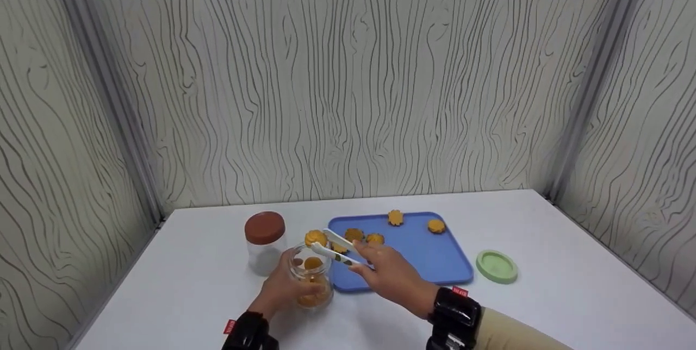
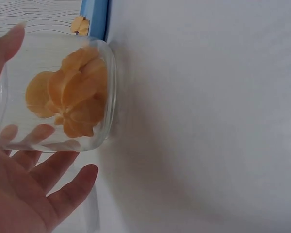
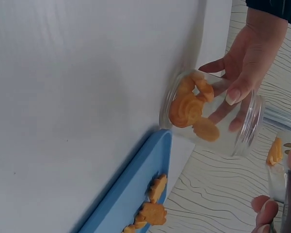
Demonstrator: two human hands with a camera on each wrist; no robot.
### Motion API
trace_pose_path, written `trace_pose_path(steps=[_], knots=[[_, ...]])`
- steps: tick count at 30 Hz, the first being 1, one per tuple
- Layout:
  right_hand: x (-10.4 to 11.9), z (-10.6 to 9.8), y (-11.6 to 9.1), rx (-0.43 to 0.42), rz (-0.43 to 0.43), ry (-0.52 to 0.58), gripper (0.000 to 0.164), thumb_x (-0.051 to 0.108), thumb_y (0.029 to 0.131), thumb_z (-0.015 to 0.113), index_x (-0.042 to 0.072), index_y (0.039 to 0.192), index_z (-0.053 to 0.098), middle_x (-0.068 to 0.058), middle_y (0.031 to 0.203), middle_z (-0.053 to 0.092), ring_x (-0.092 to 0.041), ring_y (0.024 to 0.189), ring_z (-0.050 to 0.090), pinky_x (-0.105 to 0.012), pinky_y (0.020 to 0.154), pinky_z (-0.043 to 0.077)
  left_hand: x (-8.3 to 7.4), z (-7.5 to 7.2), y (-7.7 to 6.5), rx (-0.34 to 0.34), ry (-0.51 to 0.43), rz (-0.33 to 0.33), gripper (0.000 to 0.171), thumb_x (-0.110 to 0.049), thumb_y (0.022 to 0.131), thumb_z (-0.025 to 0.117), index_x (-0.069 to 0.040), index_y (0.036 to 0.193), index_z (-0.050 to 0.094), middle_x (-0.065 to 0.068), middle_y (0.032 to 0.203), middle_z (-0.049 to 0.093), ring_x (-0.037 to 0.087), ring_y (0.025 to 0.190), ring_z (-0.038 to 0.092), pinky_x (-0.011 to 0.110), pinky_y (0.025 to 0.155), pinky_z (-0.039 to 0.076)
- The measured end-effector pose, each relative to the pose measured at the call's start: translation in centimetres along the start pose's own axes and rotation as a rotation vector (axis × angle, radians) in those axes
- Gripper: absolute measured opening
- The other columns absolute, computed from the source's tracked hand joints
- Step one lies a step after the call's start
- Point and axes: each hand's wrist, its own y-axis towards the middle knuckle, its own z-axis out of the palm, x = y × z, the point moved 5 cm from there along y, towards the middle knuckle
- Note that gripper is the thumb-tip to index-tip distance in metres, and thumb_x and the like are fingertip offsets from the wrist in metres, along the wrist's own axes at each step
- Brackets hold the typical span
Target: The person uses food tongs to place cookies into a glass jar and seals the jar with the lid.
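Nearest: left hand (image 1: 283,285), fingers and thumb curled round an open, clear glass jar (image 3: 233,141) with a threaded neck. Contents: several golden-orange, scalloped cookies (image 2: 72,97), heaped at the base; upper part of the jar unfilled. Right hand (image 1: 389,274) grips white plastic tongs (image 1: 329,252) with dark markings; one round, golden, ridged cookie (image 1: 316,238) sits at the tips, over the jar mouth.

Just beside the jar, to the right: shallow blue rectangular tray (image 1: 429,263) with rounded corners. Five similar cookies visible: three grouped at the left, one at the far rim, one near the far right corner. Right of tray, apart from it: pale green round lid (image 1: 496,266), flat.

Left, beyond the gripped jar: second clear jar, reddish-brown lid (image 1: 265,227) on; contents unclear.

Surface: smooth white table (image 1: 560,285). Room: pale panels (image 1: 348,78) with dark wood-grain lines, grey corner posts (image 1: 103,83).
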Motion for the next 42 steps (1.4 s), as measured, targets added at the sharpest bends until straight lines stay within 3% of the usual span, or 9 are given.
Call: trace_pose_path(steps=[4,7,11,14,23,33,42], knots=[[0.5,0.4,0.2,0.011,-0.013,-0.003,0.051,0.027,0.096,0.061,-0.004,0.136,0.052,0.002,0.085,0.053,-0.009,0.071,0.044,-0.024,0.059,0.040,-0.3,0.3,-0.1,0.017,-0.015,0.004,0.106,-0.035,0.067,0.089,-0.005,0.147,0.025,0.021,0.136,0.046,0.042,0.125,0.044,0.060,0.102,0.038],[0.8,0.5,0.2,0.008,-0.027,-0.016,0.050,0.026,0.096,0.062,-0.005,0.134,0.053,0.001,0.089,0.055,-0.010,0.073,0.045,-0.025,0.061,0.042,-0.6,0.4,-0.2,0.008,-0.009,0.035,0.106,-0.034,0.067,0.090,-0.004,0.146,0.027,0.020,0.135,0.048,0.041,0.126,0.045,0.060,0.102,0.037],[0.7,0.5,0.3,0.005,0.002,-0.007,0.054,0.027,0.095,0.063,-0.008,0.135,0.051,-0.001,0.090,0.055,-0.012,0.076,0.047,-0.028,0.062,0.044,-0.9,0.4,-0.3,-0.006,0.007,0.097,0.104,-0.033,0.067,0.090,-0.001,0.145,0.028,0.021,0.134,0.050,0.039,0.124,0.047,0.059,0.101,0.037],[0.4,0.4,0.2,0.005,0.034,0.004,0.057,0.028,0.096,0.062,-0.007,0.137,0.048,-0.002,0.092,0.055,-0.015,0.079,0.051,-0.029,0.064,0.046,-0.9,0.4,-0.3,0.000,0.019,0.103,0.105,-0.035,0.067,0.089,-0.001,0.145,0.027,0.020,0.134,0.050,0.039,0.123,0.048,0.058,0.101,0.038],[-1.1,-0.4,-0.9,-0.025,0.053,-0.033,0.056,0.031,0.095,0.063,-0.004,0.137,0.051,-0.011,0.110,0.063,-0.025,0.093,0.062,-0.039,0.072,0.053,-0.4,0.3,0.0,0.001,0.029,0.056,0.105,-0.038,0.067,0.089,-0.003,0.145,0.027,0.018,0.131,0.050,0.037,0.121,0.048,0.058,0.100,0.040],[-2.9,-1.2,-1.8,-0.048,0.065,-0.058,0.053,0.026,0.094,0.065,-0.005,0.135,0.052,-0.013,0.109,0.064,-0.023,0.091,0.059,-0.041,0.073,0.051,0.1,0.1,0.1,-0.024,0.019,0.027,0.107,-0.038,0.065,0.090,-0.004,0.145,0.029,0.018,0.130,0.050,0.038,0.120,0.049,0.058,0.100,0.040],[-4.6,-2.0,-2.9,-0.058,0.114,-0.027,0.055,0.025,0.094,0.065,-0.005,0.137,0.050,-0.015,0.108,0.063,-0.031,0.098,0.060,-0.047,0.076,0.051,0.0,-0.1,0.0,-0.046,0.032,0.018,0.104,-0.033,0.065,0.091,-0.004,0.144,0.030,0.019,0.129,0.051,0.038,0.120,0.049,0.058,0.100,0.039]])
